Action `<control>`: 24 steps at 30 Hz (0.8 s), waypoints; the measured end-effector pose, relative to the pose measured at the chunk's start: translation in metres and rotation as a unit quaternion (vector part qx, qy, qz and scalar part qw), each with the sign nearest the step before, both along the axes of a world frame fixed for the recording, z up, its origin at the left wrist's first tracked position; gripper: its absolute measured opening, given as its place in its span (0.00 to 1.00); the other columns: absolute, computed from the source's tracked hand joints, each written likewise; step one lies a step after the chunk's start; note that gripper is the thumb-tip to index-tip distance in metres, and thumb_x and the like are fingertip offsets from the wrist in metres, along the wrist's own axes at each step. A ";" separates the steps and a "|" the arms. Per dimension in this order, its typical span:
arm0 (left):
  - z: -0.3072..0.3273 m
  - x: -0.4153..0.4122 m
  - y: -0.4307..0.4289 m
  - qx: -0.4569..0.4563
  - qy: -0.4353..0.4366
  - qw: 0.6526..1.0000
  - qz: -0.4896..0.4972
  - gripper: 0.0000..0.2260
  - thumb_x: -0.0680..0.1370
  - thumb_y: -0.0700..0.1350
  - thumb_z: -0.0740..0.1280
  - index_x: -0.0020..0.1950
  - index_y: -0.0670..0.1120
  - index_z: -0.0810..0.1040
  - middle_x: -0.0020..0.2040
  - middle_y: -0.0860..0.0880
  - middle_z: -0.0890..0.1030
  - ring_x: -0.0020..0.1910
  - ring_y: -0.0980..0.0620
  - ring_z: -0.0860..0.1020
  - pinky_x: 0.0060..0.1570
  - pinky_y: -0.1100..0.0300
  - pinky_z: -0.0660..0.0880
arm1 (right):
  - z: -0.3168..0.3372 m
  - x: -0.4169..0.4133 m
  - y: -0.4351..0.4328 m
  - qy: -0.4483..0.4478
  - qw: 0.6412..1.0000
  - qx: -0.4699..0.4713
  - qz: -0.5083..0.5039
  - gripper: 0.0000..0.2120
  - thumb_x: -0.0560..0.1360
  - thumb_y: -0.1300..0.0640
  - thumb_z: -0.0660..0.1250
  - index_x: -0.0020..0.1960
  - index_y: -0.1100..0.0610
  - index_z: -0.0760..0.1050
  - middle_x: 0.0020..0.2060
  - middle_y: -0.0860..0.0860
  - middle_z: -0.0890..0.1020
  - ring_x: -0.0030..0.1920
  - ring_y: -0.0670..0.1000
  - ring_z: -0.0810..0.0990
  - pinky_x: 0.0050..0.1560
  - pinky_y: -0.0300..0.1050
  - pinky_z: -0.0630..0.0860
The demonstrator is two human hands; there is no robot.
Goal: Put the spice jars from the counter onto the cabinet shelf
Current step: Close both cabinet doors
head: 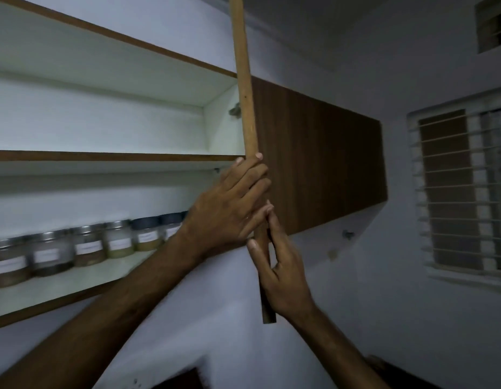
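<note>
Now | your left hand (229, 203) and right hand (280, 272) both clamp the cabinet door (247, 108) edge | jars (89, 245) line the bottom shelf (75, 279)

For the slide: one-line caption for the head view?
Both hands, left hand above right hand, grip the open cabinet door's edge; spice jars line the bottom shelf.

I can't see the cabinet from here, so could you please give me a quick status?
Left hand and right hand both gripping the open cabinet door's edge. Spice jars lined up on bottom shelf. Nothing in the way.
</note>
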State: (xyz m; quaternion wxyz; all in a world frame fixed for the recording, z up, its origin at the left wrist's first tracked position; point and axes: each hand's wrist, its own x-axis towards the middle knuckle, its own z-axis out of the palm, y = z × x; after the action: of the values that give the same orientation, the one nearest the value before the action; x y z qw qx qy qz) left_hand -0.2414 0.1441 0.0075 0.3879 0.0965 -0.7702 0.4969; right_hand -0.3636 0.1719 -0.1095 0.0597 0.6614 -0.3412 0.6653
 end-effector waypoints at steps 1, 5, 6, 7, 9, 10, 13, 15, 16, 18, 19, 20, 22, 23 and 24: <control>-0.005 0.020 -0.005 0.011 0.015 1.000 0.006 0.18 0.81 0.50 0.62 0.63 0.37 0.77 0.67 0.38 0.75 0.74 0.41 0.66 0.74 0.46 0.63 | 0.000 0.018 -0.008 0.015 1.000 0.004 -0.002 0.30 0.82 0.46 0.58 0.79 0.40 0.48 0.78 0.37 0.56 0.77 0.40 0.58 0.75 0.39 0.61; -0.020 0.090 -0.030 0.068 0.059 0.994 0.061 0.22 0.82 0.51 0.56 0.70 0.38 0.71 0.75 0.40 0.67 0.77 0.45 0.59 0.76 0.49 0.59 | 0.005 0.081 -0.043 0.055 0.998 0.014 0.010 0.32 0.81 0.44 0.58 0.79 0.43 0.45 0.79 0.38 0.48 0.79 0.40 0.49 0.74 0.39 0.53; -0.022 0.106 -0.038 0.079 0.067 0.991 0.084 0.23 0.83 0.52 0.55 0.72 0.39 0.68 0.76 0.41 0.65 0.78 0.46 0.57 0.76 0.50 0.57 | 0.006 0.093 -0.053 0.066 0.998 0.014 0.017 0.31 0.82 0.43 0.57 0.80 0.43 0.45 0.79 0.38 0.47 0.79 0.41 0.47 0.74 0.39 0.51; -0.024 0.119 -0.045 0.087 0.073 0.987 0.110 0.24 0.83 0.52 0.54 0.75 0.40 0.66 0.78 0.42 0.62 0.78 0.47 0.56 0.77 0.51 0.54 | 0.006 0.100 -0.064 0.082 0.996 0.013 0.019 0.30 0.82 0.43 0.55 0.80 0.43 0.46 0.79 0.39 0.46 0.79 0.41 0.46 0.75 0.40 0.50; -0.027 0.150 -0.062 0.093 0.087 0.975 0.183 0.25 0.83 0.54 0.52 0.77 0.43 0.61 0.79 0.44 0.58 0.79 0.47 0.54 0.77 0.52 0.49 | 0.008 0.116 -0.091 0.125 0.992 0.020 0.024 0.28 0.82 0.43 0.51 0.79 0.43 0.46 0.79 0.40 0.45 0.79 0.42 0.43 0.76 0.44 0.47; -0.029 0.164 -0.072 0.094 0.093 0.965 0.226 0.26 0.82 0.55 0.52 0.78 0.44 0.59 0.80 0.45 0.56 0.79 0.47 0.53 0.77 0.50 0.48 | 0.009 0.120 -0.106 0.152 0.988 0.030 0.016 0.27 0.82 0.43 0.49 0.79 0.42 0.46 0.79 0.40 0.44 0.79 0.43 0.42 0.77 0.46 0.48; -0.035 0.199 -0.098 0.116 0.093 0.921 0.359 0.32 0.81 0.61 0.53 0.80 0.47 0.54 0.81 0.46 0.52 0.79 0.45 0.51 0.76 0.40 0.46 | 0.016 0.130 -0.151 0.259 0.962 0.056 -0.070 0.28 0.83 0.44 0.49 0.80 0.44 0.43 0.79 0.44 0.40 0.79 0.49 0.40 0.78 0.57 0.48; -0.038 0.214 -0.115 0.142 0.093 0.891 0.422 0.38 0.78 0.67 0.55 0.81 0.49 0.49 0.81 0.47 0.48 0.80 0.44 0.47 0.75 0.37 0.40 | 0.022 0.135 -0.174 0.327 0.936 0.066 -0.115 0.29 0.83 0.43 0.49 0.80 0.45 0.41 0.79 0.47 0.38 0.79 0.52 0.38 0.78 0.61 0.47; -0.040 0.218 -0.123 0.151 0.097 0.879 0.442 0.41 0.76 0.70 0.55 0.81 0.50 0.46 0.81 0.48 0.45 0.80 0.44 0.44 0.74 0.37 0.37 | 0.025 0.138 -0.183 0.350 0.926 0.064 -0.124 0.30 0.82 0.43 0.49 0.80 0.45 0.41 0.79 0.48 0.38 0.79 0.53 0.37 0.78 0.62 0.47; -0.043 0.223 -0.135 0.152 0.108 0.866 0.464 0.45 0.73 0.73 0.56 0.80 0.50 0.44 0.81 0.48 0.43 0.79 0.44 0.42 0.73 0.37 0.34 | 0.034 0.144 -0.198 0.373 0.917 0.054 -0.129 0.31 0.82 0.41 0.50 0.79 0.45 0.40 0.79 0.49 0.37 0.79 0.54 0.36 0.78 0.62 0.44; -0.044 0.223 -0.140 0.146 0.112 0.864 0.468 0.46 0.72 0.73 0.57 0.80 0.51 0.43 0.81 0.48 0.42 0.79 0.44 0.41 0.72 0.37 0.33 | 0.039 0.148 -0.204 0.378 0.915 0.048 -0.131 0.32 0.82 0.41 0.51 0.79 0.45 0.39 0.79 0.49 0.37 0.79 0.54 0.36 0.78 0.62 0.42; -0.045 0.222 -0.145 0.143 0.115 0.862 0.472 0.47 0.71 0.74 0.57 0.80 0.51 0.42 0.80 0.48 0.41 0.79 0.45 0.40 0.72 0.37 0.32 | 0.042 0.150 -0.211 0.381 0.914 0.041 -0.134 0.33 0.81 0.41 0.53 0.79 0.45 0.38 0.79 0.50 0.36 0.78 0.54 0.35 0.77 0.61 0.40; -0.045 0.222 -0.149 0.140 0.121 0.860 0.476 0.48 0.71 0.74 0.57 0.80 0.51 0.41 0.80 0.49 0.39 0.79 0.45 0.38 0.71 0.37 0.32 | 0.047 0.155 -0.218 0.379 0.915 0.035 -0.132 0.36 0.81 0.41 0.56 0.78 0.44 0.36 0.78 0.50 0.35 0.77 0.54 0.33 0.75 0.60 0.39; -0.045 0.222 -0.152 0.139 0.124 0.857 0.481 0.48 0.71 0.74 0.58 0.80 0.51 0.39 0.80 0.49 0.39 0.78 0.45 0.38 0.71 0.37 0.32 | 0.046 0.156 -0.222 0.375 0.918 0.034 -0.126 0.36 0.80 0.42 0.57 0.78 0.44 0.36 0.78 0.49 0.34 0.77 0.54 0.32 0.75 0.60 0.39; -0.045 0.222 -0.154 0.138 0.126 0.854 0.486 0.49 0.71 0.74 0.58 0.79 0.51 0.38 0.80 0.49 0.38 0.78 0.45 0.37 0.71 0.36 0.32 | 0.046 0.157 -0.224 0.372 0.920 0.031 -0.120 0.36 0.80 0.42 0.57 0.77 0.43 0.35 0.77 0.49 0.33 0.76 0.53 0.32 0.75 0.59 0.39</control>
State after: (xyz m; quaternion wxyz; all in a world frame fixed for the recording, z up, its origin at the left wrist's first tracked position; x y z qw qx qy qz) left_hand -0.0198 -0.0095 -0.0373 0.1735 0.5730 -0.6306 0.4939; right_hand -0.2064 -0.0519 -0.0636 0.2412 0.8168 -0.3919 0.3480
